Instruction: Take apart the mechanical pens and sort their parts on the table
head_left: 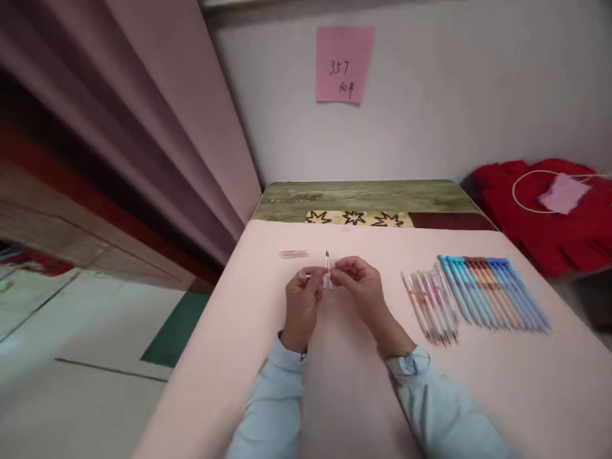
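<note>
Over the middle of the pink-covered table, my left hand (302, 303) and my right hand (363, 290) meet, fingertips nearly touching. Between them a slim white pen-like piece (327, 261) points away from me, its tip dark. My right thumb and forefinger are pinched at its side. In my left fingers is the end of a small thin white piece (308, 276); its shape is too small and blurred to name. Just beyond my left hand lie several short pinkish sticks (294, 254). Right of my right hand, a row of clear and pink pens (430, 306) lies flat.
Beside the clear pens lie light-blue, brown and blue pens (492, 293), side by side. A green board (363, 194) edges the far side of the table (229, 382). Red cloth (540, 217) sits at the right, a curtain (191, 115) hangs left, and a pink note (344, 64) is on the wall.
</note>
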Available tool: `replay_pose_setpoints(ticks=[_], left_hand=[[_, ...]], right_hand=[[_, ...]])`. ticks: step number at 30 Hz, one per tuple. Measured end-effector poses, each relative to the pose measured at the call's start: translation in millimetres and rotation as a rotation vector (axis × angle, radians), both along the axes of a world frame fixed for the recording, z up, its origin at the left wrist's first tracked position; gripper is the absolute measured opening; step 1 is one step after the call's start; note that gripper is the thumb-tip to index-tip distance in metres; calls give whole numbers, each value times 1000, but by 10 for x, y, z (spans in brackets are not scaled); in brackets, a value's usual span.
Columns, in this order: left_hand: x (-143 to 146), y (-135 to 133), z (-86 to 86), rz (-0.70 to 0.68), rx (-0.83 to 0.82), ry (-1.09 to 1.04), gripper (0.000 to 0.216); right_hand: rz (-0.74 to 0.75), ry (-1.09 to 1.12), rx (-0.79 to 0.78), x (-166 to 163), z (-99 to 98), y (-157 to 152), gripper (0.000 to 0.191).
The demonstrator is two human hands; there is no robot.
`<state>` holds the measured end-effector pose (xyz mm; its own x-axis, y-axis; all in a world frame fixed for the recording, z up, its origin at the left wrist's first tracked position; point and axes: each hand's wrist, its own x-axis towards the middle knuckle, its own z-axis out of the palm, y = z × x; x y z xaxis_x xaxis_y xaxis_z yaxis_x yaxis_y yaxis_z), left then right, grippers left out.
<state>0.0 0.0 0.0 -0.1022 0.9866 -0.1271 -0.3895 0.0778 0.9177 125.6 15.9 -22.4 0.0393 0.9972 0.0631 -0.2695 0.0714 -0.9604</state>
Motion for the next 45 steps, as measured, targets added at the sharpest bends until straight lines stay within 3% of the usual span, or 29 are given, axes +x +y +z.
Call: replay_pose_setpoints(ticks=[4,8,13,18,22,26,37,45], left_hand=[[-159,73,-21,208,-17,-128,42],[-283,134,-53,327,-7,-223,43],[-289,159,-103,320,17,-169,37],[-271,163,-121,282,30,-159,31],[-249,150,-108,264,30,-127,31],[-227,138,-102,262,34,-92,32],[-219,122,-123,230,38,-54,30],[-205,111,-98,123,23,-29,33]], right_hand=[[-144,-439,119,170,-6,0,22],[-221,-1059,120,294,-12,-11,7],[-184,-1286,164,266,0,-47,4],[-254,-1260,245,242,-7,-45,5],[-311,-989,228,262,-14,-29,12],[-239,-790,253,270,12,-29,14],[-150,-705,289,253,28,-34,14],[-110,-658,300,239,43,-40,15]])
